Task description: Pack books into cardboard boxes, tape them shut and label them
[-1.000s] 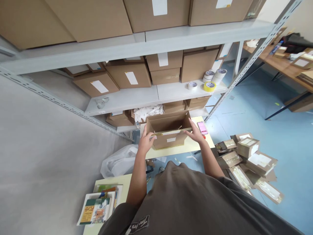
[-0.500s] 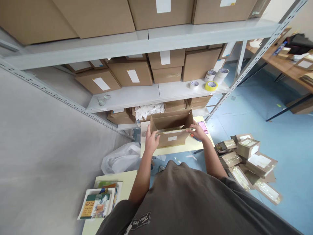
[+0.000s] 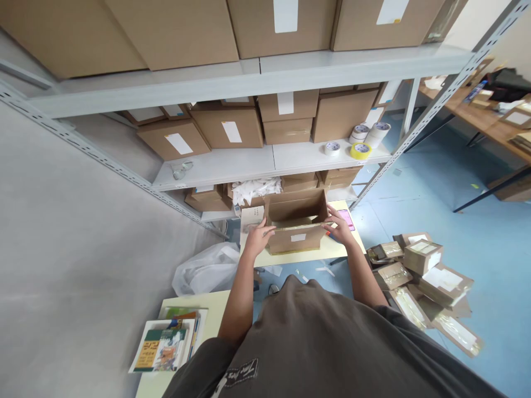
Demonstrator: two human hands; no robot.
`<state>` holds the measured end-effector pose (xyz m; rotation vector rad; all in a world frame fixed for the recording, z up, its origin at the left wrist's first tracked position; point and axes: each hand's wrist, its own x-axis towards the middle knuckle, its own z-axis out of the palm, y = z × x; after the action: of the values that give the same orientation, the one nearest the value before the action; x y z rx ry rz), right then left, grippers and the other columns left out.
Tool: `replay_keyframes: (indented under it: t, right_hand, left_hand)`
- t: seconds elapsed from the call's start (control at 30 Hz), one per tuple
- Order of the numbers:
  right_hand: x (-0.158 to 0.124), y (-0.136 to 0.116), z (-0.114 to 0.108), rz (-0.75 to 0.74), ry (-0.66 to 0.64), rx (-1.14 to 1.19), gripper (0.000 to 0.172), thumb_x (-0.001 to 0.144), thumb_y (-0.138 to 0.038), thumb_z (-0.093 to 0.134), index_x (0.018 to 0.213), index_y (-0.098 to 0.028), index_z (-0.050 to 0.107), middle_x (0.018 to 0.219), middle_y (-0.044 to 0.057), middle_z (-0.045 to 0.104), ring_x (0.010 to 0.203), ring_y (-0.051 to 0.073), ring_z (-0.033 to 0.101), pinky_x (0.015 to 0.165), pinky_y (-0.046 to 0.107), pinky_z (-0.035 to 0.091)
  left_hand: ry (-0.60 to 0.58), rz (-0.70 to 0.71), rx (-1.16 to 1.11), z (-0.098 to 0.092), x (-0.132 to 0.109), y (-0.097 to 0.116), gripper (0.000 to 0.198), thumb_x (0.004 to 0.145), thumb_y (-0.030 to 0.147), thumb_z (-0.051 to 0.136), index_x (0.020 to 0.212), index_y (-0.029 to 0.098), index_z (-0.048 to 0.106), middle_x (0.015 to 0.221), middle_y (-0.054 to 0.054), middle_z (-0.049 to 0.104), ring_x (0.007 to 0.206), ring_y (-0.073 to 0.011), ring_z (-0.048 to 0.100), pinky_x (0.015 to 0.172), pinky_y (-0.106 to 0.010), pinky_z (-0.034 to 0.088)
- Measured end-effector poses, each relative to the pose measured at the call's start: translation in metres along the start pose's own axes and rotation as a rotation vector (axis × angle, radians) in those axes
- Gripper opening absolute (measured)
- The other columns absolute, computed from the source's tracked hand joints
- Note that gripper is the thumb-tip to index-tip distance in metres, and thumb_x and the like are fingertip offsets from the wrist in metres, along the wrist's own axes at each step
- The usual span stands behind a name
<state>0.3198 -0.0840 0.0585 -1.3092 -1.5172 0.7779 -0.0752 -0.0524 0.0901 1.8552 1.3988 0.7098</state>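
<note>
Cardboard box [image 3: 286, 243] stands between hands [image 3: 258, 240], near table edge [image 3: 307, 257].

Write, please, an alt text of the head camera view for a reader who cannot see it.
A person's left hand and right hand hold opposite ends of an open cardboard box on a yellow table. Behind it, gray shelving bears boxes and tape rolls; piled boxes lie on the blue floor at right.

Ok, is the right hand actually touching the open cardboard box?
Touching. The head view shows the right hand gripping the open cardboard box at its front right corner, with no gap showing.
</note>
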Motion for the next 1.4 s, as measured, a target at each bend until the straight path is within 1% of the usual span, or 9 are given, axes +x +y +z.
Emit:
replay_keyframes:
  t: [0.13, 0.3, 0.53, 0.63, 0.8, 0.9, 1.07, 1.23, 1.4]
  right_hand:
    - [-0.003, -0.002, 0.002, -0.014, -0.021, 0.024, 0.028, 0.085, -0.055, 0.082, 0.086, -0.028, 0.075, 0.165, 0.010, 0.054, 0.157, 0.034, 0.046, 0.129, 0.053, 0.037]
    - [-0.005, 0.001, 0.005, 0.048, -0.027, 0.097, 0.033, 0.085, -0.057, 0.083, 0.087, -0.028, 0.070, 0.157, 0.014, 0.063, 0.149, 0.034, 0.056, 0.125, 0.054, 0.041]
    - [-0.011, 0.010, 0.007, 0.124, -0.049, 0.214, 0.041, 0.084, -0.059, 0.084, 0.089, -0.030, 0.056, 0.130, 0.014, 0.079, 0.153, 0.032, 0.051, 0.126, 0.058, 0.038]
    - [-0.013, 0.013, 0.005, 0.155, -0.056, 0.231, 0.042, 0.084, -0.059, 0.085, 0.090, -0.030, 0.055, 0.123, 0.014, 0.082, 0.152, 0.032, 0.053, 0.125, 0.059, 0.038]
    - [-0.019, 0.020, 0.001, 0.160, 0.001, 0.205, 0.042, 0.078, -0.057, 0.090, 0.092, -0.028, 0.064, 0.133, 0.014, 0.078, 0.152, 0.033, 0.053, 0.128, 0.058, 0.034]
    - [-0.028, 0.026, 0.003, 0.183, 0.050, 0.215, 0.040, 0.078, -0.056, 0.090, 0.085, -0.028, 0.063, 0.138, 0.014, 0.076, 0.155, 0.033, 0.048, 0.130, 0.059, 0.032]
    - [-0.047, 0.037, 0.013, 0.222, 0.085, 0.347, 0.041, 0.078, -0.054, 0.091, 0.084, -0.028, 0.060, 0.130, 0.012, 0.080, 0.157, 0.032, 0.046, 0.128, 0.062, 0.033]
    - [-0.057, 0.051, 0.028, 0.261, 0.150, 0.366, 0.041, 0.074, -0.057, 0.093, 0.084, -0.026, 0.067, 0.125, 0.014, 0.081, 0.152, 0.034, 0.053, 0.128, 0.061, 0.035]
    - [-0.057, 0.063, 0.042, 0.286, 0.186, 0.332, 0.046, 0.074, -0.064, 0.089, 0.092, -0.025, 0.071, 0.128, 0.015, 0.080, 0.148, 0.036, 0.056, 0.124, 0.061, 0.040]
  left_hand:
    - [0.016, -0.026, -0.114, -0.002, 0.000, -0.004, 0.032, 0.090, 0.051, 0.078, 0.109, 0.027, 0.087, 0.155, -0.009, 0.064, 0.139, -0.0373, 0.064, 0.117, -0.049, 0.054]
    - [0.111, -0.070, -0.272, 0.009, -0.005, -0.017, 0.036, 0.085, 0.053, 0.082, 0.104, 0.023, 0.081, 0.140, -0.012, 0.074, 0.132, -0.0321, 0.069, 0.119, -0.051, 0.051]
    - [0.096, -0.036, -0.324, 0.019, -0.014, -0.036, 0.053, 0.089, 0.054, 0.078, 0.130, 0.021, 0.072, 0.143, -0.015, 0.072, 0.137, -0.0279, 0.066, 0.122, -0.048, 0.047]
    - [0.110, -0.018, -0.275, 0.024, -0.015, -0.037, 0.042, 0.091, 0.051, 0.076, 0.123, 0.023, 0.076, 0.141, -0.013, 0.074, 0.144, -0.0288, 0.060, 0.126, -0.051, 0.042]
    - [0.144, 0.034, -0.239, 0.040, -0.019, -0.036, 0.024, 0.097, 0.046, 0.069, 0.095, 0.024, 0.077, 0.138, -0.011, 0.076, 0.150, -0.0279, 0.053, 0.130, -0.055, 0.034]
    - [0.157, 0.027, -0.241, 0.050, -0.025, -0.040, 0.023, 0.097, 0.046, 0.069, 0.095, 0.024, 0.076, 0.139, -0.011, 0.075, 0.153, -0.0280, 0.050, 0.130, -0.056, 0.033]
    - [0.224, -0.027, -0.301, 0.075, -0.034, -0.052, 0.026, 0.100, 0.049, 0.067, 0.106, 0.024, 0.072, 0.140, -0.012, 0.074, 0.158, -0.0289, 0.043, 0.129, -0.054, 0.034]
    - [0.304, -0.040, -0.339, 0.098, -0.037, -0.065, 0.032, 0.101, 0.047, 0.065, 0.123, 0.024, 0.067, 0.136, -0.012, 0.074, 0.140, -0.0257, 0.062, 0.120, -0.043, 0.045]
    - [0.276, -0.173, -0.247, 0.102, -0.034, -0.075, 0.035, 0.101, 0.044, 0.064, 0.129, 0.022, 0.065, 0.117, -0.010, 0.077, 0.106, -0.0227, 0.073, 0.099, -0.036, 0.054]
